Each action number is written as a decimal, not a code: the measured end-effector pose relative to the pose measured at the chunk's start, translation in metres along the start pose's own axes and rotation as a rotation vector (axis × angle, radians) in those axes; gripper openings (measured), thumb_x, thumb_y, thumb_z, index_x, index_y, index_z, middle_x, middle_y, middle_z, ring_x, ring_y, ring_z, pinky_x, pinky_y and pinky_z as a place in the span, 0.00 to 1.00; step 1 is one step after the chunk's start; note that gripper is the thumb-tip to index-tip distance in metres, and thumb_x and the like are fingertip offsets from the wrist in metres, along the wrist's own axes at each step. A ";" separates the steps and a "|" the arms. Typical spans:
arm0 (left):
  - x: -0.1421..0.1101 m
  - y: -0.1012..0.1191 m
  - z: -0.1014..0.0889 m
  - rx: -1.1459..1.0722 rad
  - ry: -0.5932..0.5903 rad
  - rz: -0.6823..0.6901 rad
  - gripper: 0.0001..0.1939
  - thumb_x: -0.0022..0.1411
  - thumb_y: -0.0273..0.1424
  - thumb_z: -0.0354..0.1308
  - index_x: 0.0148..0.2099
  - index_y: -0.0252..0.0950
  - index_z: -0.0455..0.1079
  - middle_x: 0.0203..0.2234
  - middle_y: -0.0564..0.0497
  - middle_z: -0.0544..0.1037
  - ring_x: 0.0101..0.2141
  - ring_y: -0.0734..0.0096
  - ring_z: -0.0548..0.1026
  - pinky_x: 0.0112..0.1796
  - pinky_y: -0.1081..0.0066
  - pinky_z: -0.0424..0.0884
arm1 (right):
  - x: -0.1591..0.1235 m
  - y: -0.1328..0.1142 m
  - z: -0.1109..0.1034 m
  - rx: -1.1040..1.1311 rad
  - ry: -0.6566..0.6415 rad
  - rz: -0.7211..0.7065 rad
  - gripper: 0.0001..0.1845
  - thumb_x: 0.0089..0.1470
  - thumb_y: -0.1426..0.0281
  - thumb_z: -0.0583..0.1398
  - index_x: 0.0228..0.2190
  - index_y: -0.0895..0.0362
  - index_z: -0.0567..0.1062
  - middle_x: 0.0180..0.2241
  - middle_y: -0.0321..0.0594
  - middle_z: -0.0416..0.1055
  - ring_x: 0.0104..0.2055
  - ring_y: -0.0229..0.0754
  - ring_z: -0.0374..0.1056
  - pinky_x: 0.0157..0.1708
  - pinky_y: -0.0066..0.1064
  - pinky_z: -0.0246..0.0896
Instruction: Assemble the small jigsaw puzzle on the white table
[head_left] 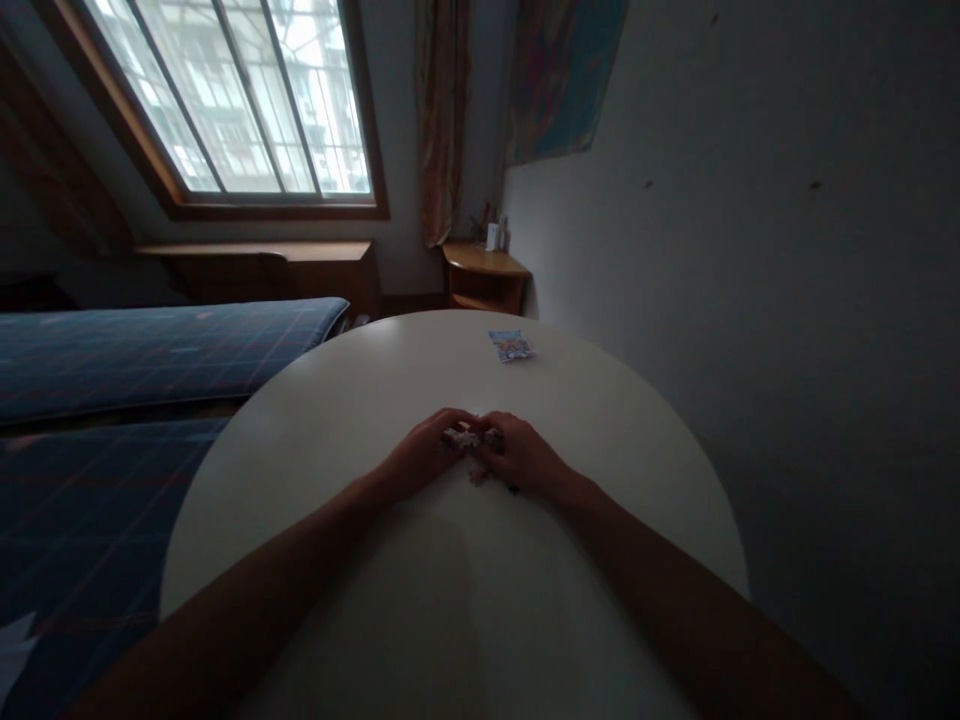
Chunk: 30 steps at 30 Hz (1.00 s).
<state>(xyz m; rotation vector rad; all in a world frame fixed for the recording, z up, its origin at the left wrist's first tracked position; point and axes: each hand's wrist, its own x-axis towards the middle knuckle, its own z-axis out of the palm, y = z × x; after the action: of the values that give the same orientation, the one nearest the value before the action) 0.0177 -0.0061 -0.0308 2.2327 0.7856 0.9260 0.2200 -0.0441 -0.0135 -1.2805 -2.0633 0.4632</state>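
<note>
Likely home room: curtain (444,120) beside barred window (232,100), plaid-covered bed (150,350), wooden corner shelf (484,262).

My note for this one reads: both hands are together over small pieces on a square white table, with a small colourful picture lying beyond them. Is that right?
Not quite: the head view shows a round white table. Both hands are together over small pieces, with a small colourful picture beyond them.
</note>
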 end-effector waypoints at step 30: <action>0.002 0.015 0.003 -0.015 0.111 -0.168 0.09 0.63 0.35 0.56 0.42 0.35 0.72 0.32 0.49 0.81 0.33 0.67 0.79 0.37 0.67 0.76 | 0.004 -0.015 -0.005 0.154 0.233 0.113 0.06 0.56 0.66 0.61 0.33 0.56 0.76 0.30 0.39 0.78 0.33 0.41 0.74 0.35 0.31 0.66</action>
<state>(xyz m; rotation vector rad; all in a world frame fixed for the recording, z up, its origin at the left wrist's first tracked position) 0.0256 -0.0152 -0.0209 2.0794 0.9966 0.9762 0.2125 -0.0473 0.0003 -1.2969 -1.7358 0.4888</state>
